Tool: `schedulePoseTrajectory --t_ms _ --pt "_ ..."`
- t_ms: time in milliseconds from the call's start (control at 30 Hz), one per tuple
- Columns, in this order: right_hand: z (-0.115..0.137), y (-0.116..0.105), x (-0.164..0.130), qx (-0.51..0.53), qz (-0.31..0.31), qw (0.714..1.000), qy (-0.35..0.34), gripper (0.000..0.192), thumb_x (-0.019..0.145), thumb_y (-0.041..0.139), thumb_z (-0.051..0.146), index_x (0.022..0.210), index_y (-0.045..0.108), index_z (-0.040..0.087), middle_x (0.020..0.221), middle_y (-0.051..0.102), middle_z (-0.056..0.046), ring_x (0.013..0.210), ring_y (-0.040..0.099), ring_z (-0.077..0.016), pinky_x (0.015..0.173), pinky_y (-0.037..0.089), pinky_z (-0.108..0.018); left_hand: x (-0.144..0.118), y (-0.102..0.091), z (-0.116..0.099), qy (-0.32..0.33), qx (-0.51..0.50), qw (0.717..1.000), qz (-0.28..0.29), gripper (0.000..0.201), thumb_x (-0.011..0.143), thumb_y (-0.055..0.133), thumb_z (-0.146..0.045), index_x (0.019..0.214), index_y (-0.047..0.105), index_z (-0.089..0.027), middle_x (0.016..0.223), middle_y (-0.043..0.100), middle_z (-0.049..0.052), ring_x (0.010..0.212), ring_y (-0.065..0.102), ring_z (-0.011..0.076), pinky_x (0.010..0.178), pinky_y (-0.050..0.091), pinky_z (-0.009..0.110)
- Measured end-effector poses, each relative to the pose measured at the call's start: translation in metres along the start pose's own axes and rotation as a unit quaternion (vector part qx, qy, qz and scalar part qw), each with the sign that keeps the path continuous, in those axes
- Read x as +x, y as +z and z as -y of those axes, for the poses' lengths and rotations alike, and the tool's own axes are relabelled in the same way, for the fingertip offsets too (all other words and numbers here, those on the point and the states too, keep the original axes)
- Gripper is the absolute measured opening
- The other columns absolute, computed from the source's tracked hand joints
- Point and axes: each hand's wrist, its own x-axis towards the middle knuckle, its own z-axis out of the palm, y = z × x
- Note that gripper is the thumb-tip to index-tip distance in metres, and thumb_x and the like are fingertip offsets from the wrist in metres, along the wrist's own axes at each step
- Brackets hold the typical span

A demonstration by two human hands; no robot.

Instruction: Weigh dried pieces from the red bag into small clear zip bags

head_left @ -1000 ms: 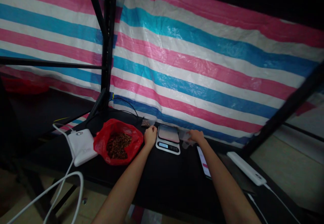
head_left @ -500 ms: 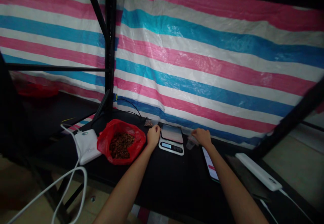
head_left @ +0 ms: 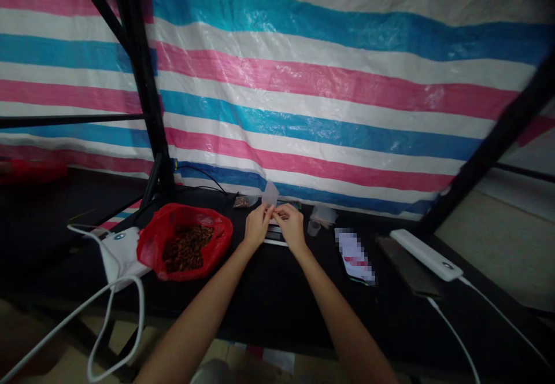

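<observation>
Both my hands meet above the small digital scale (head_left: 274,242), which they mostly cover. My left hand (head_left: 257,225) pinches the lower part of a small clear plastic bag (head_left: 270,192) that stands up from the fingertips. Fingers of my right hand (head_left: 291,228) are closed at the same bag's edge. Just right of the hands are a little clear cup (head_left: 313,228) and a stack of clear bags (head_left: 324,215). Behind my left hand lies a filled small bag (head_left: 241,200) with brown bits in it. A red plastic bag (head_left: 217,236) full of brown pellets or beans (head_left: 188,248) sits open to the left.
A phone (head_left: 353,254) with a lit screen lies at the right, then a dark flat pad (head_left: 407,265) and a white bar-shaped device (head_left: 427,254) with a cable. A white box (head_left: 124,251) with looping white cable stands far left. Black frame posts (head_left: 139,72) and striped sheeting (head_left: 312,118) rise behind.
My right hand has moved left from the stack of bags with a clear bag, and my left hand has joined it over the scale. The camera view has shifted too.
</observation>
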Motion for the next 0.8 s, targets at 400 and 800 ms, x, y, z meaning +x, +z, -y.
schedulePoseTrajectory --t_ms 400,800 --pt "-0.004 -0.009 -0.006 0.004 -0.052 0.998 0.018 0.019 0.085 0.045 0.032 0.072 0.052 0.019 0.070 0.057 -0.001 0.065 0.059 -0.0128 0.059 0.047 -0.022 -0.003 0.000 -0.004 0.029 0.102 0.994 -0.009 0.036 0.093 0.026 -0.034 0.076 0.055 -0.019 0.070 0.060 0.001 0.066 0.056 0.0139 0.059 0.032 0.022" --pt "0.005 -0.020 -0.010 -0.206 0.015 0.978 -0.007 0.020 0.086 0.045 0.036 0.079 0.058 0.023 0.077 0.063 0.000 0.075 0.058 -0.0142 0.064 0.037 -0.022 -0.003 0.000 -0.008 0.039 0.066 0.997 0.021 0.030 0.091 0.030 -0.037 0.083 0.054 -0.020 0.067 0.059 0.000 0.061 0.056 0.0136 0.058 0.033 0.022"
